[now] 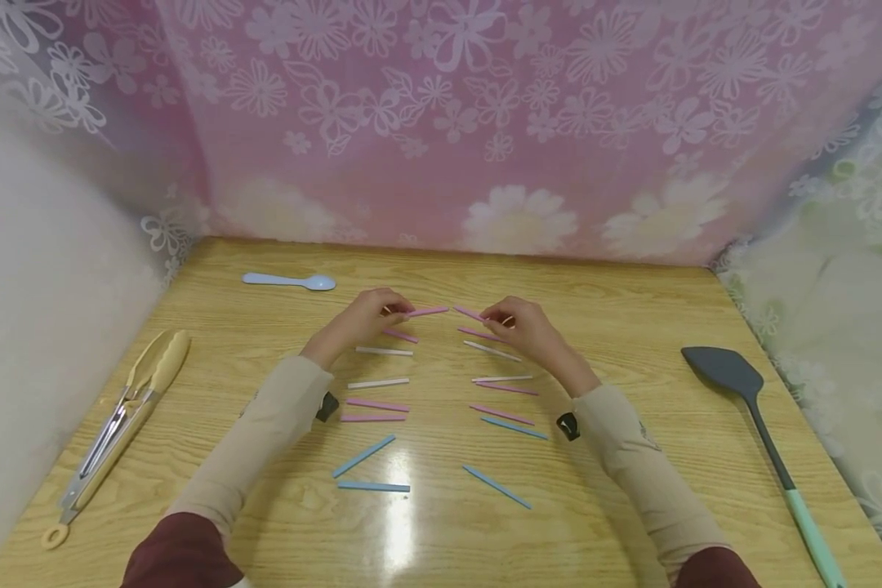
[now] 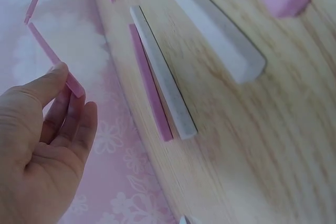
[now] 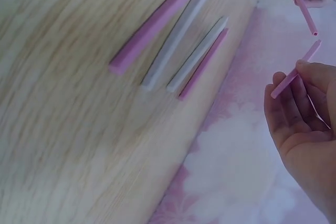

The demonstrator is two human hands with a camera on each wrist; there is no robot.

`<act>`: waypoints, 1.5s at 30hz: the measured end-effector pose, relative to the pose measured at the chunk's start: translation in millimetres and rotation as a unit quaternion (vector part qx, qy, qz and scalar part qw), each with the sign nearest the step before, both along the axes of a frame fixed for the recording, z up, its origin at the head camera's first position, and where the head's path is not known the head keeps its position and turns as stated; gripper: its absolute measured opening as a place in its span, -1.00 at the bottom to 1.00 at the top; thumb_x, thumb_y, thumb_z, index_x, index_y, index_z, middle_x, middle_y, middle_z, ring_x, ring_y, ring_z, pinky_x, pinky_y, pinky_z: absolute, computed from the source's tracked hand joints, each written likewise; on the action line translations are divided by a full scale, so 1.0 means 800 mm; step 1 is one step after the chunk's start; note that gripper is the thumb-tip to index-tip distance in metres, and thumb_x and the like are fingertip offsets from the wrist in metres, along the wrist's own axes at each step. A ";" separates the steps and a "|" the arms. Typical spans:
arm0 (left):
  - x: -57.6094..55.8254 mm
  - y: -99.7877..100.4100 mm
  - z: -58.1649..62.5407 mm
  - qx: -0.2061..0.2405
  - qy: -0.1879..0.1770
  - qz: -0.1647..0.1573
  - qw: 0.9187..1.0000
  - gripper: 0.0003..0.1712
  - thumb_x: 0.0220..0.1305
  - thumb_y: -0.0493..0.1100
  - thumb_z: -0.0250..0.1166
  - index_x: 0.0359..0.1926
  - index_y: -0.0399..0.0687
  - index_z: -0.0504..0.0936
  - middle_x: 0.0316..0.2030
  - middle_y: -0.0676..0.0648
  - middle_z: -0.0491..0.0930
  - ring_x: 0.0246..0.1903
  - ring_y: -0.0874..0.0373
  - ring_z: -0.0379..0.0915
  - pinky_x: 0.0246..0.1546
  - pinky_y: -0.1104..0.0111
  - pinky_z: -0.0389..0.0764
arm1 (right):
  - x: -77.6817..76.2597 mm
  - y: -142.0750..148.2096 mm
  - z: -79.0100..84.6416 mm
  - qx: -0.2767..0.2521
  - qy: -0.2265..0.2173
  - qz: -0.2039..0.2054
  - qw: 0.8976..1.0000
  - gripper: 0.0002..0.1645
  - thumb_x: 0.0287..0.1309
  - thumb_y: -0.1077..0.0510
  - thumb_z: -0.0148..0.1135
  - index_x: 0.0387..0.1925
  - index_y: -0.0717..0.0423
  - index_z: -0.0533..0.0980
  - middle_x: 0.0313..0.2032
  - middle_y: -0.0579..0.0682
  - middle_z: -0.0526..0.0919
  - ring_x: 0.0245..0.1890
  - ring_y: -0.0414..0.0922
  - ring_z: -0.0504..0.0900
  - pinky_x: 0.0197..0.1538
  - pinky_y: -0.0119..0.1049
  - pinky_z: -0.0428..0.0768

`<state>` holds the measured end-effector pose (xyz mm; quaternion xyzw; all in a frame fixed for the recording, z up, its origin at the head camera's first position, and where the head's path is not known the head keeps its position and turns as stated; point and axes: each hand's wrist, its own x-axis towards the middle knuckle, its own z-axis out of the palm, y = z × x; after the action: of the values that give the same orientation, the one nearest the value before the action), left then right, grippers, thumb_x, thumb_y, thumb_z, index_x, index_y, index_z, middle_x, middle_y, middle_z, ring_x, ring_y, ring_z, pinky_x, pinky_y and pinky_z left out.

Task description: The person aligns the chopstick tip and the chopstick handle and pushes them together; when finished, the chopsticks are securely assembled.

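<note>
At the far side of the table, my left hand [image 1: 371,314] pinches a pink stick [image 1: 432,310] between thumb and fingers. My right hand [image 1: 522,325] pinches another pink stick [image 1: 467,312] the same way. The free ends of the two sticks point at each other with a small gap, as the left wrist view also shows. Below each hand runs a column of loose sticks. The left column has pink sticks [image 1: 377,405], white sticks [image 1: 378,383] and blue sticks [image 1: 373,487]. On the right lie pink sticks [image 1: 503,415], white sticks [image 1: 492,351] and blue sticks [image 1: 496,487].
A pale blue spoon [image 1: 288,281] lies at the back left. Yellow-tipped tongs [image 1: 121,433] rest along the left edge, and a dark spatula [image 1: 723,371] with a green handle along the right. Flowered cloth [image 1: 448,163] hangs behind the wooden table [image 1: 617,506].
</note>
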<state>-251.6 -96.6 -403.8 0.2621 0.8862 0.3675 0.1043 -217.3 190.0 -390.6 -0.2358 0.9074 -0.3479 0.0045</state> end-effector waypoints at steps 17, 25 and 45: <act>0.006 -0.004 0.005 0.008 0.050 -0.020 0.999 -0.78 0.34 -0.27 0.18 -0.05 -0.23 0.62 -0.14 -0.13 0.60 -0.13 0.04 0.50 -0.05 0.22 0.55 | 0.000 -0.005 0.007 0.015 0.004 0.018 1.000 -0.80 0.23 0.31 0.17 -0.14 0.30 0.61 -0.25 0.14 0.65 -0.28 -0.02 0.59 -0.20 -0.16 0.62; 0.010 -0.004 0.005 0.001 0.051 -0.034 0.998 -0.77 0.35 -0.27 0.17 -0.05 -0.24 0.63 -0.16 -0.13 0.57 -0.16 0.05 0.48 -0.07 0.24 0.55 | -0.001 -0.007 0.006 0.007 -0.002 0.023 1.000 -0.76 0.22 0.32 0.12 -0.11 0.27 0.62 -0.29 0.10 0.59 -0.33 -0.07 0.50 -0.24 -0.23 0.56; 0.014 0.006 0.007 0.019 0.018 -0.034 0.999 -0.68 0.40 -0.22 0.11 0.07 -0.29 0.58 -0.05 -0.20 0.61 -0.15 0.04 0.56 -0.13 0.28 0.59 | 0.003 -0.015 0.003 -0.018 -0.017 0.011 1.000 -0.76 0.29 0.23 0.16 -0.12 0.29 0.61 -0.18 0.18 0.68 -0.24 -0.01 0.65 -0.14 -0.13 0.63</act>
<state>-240.3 -92.1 -398.2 0.3008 0.8712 0.3760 0.0956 -214.7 178.2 -388.1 -0.2402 0.8980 -0.3681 0.0199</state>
